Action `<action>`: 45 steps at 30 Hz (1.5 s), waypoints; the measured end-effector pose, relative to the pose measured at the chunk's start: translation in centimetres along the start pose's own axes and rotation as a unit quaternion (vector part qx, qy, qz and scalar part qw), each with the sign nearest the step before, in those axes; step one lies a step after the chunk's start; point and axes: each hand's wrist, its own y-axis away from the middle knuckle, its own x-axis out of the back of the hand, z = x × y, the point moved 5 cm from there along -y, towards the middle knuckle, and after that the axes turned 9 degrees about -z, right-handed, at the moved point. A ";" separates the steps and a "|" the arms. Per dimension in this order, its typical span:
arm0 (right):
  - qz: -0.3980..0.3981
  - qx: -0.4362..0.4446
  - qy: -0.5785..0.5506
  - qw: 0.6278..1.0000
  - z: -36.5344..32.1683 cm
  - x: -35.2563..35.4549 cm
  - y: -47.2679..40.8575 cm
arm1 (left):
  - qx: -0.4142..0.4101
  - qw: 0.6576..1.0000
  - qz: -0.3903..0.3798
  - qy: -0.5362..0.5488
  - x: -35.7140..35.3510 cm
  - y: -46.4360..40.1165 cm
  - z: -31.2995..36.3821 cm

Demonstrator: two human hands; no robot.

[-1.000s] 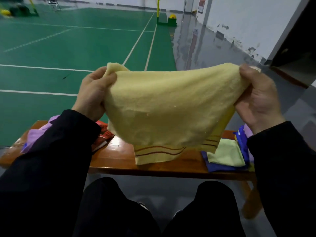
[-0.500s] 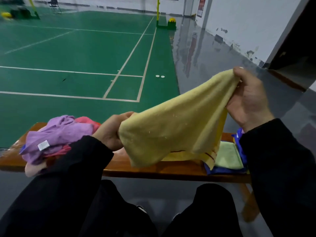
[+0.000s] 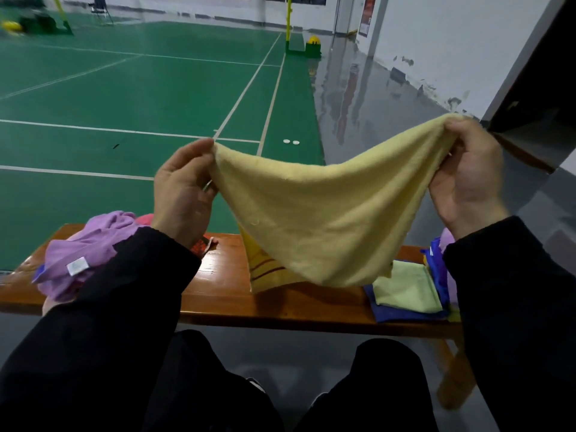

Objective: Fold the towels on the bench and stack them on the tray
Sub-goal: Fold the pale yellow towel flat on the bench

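Note:
A pale yellow towel (image 3: pixel 324 219) with brown stripes near its lower hem hangs in the air above the wooden bench (image 3: pixel 271 304). My left hand (image 3: pixel 184 194) pinches its left top corner and my right hand (image 3: pixel 467 179) grips its right top corner, so the cloth sags between them. On the bench's left lies a loose heap of purple and pink towels (image 3: pixel 84 254). At the right end sits a stack of folded towels: a light green one (image 3: pixel 405 286) on a blue one (image 3: pixel 405 314). The tray is hidden under that stack.
A green court floor with white lines stretches beyond the bench. Grey wet-looking floor and a white wall lie to the right. My knees in black trousers are just below the bench's front edge. Two small white caps (image 3: pixel 291 141) lie on the court.
My left hand rose from near the bench to about the right hand's height, spreading the yellow towel wide again between both hands.

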 end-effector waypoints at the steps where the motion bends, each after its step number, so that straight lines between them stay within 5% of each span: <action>1: 0.013 0.005 0.015 1.000 -0.3 0.1 0.0 | -0.011 1.000 -0.001 -0.008 -0.3 -0.1 0.5; 10: 0.023 0.018 0.142 0.989 -0.9 -0.2 0.8 | -0.016 0.999 0.035 -0.012 0.4 -1.6 1.8; 12: 0.015 0.001 0.127 0.992 -0.5 -0.3 1.0 | 0.062 0.997 0.045 0.006 0.8 -1.7 0.6; 15: -0.005 -0.013 0.126 0.992 0.4 -0.6 1.3 | 0.292 0.955 -0.043 0.027 0.8 0.5 -3.1; 18: -0.021 -0.024 0.124 0.992 1.2 -0.6 1.5 | 0.378 0.921 -0.090 -0.023 1.8 3.3 -6.4; 21: -0.018 -0.021 0.112 0.993 1.4 -0.1 1.4 | 0.328 0.943 -0.043 -0.029 2.8 3.8 -7.1; 27: -0.019 0.029 0.033 0.999 0.1 0.6 1.0 | 0.087 0.995 0.026 0.033 3.2 0.4 -1.6; 34: -0.046 0.055 -0.034 0.997 -1.0 -0.4 1.4 | -0.092 0.995 0.029 -0.025 1.3 -2.4 4.0; 36: -0.055 0.051 -0.027 0.997 -1.0 -0.9 1.9 | -0.119 0.982 0.043 -0.137 1.4 -2.4 4.1; 41: -0.044 0.023 0.039 0.998 0.8 -2.1 2.9 | -0.071 0.934 0.072 -0.344 3.0 -2.1 0.5; 43: -0.032 0.013 0.037 0.999 1.5 -1.8 3.0 | 0.004 0.962 0.061 -0.265 3.8 -2.0 -0.9; 45: -0.017 0.004 0.038 0.999 1.9 -1.3 3.0 | 0.120 0.990 -0.025 -0.073 3.1 -1.4 -2.1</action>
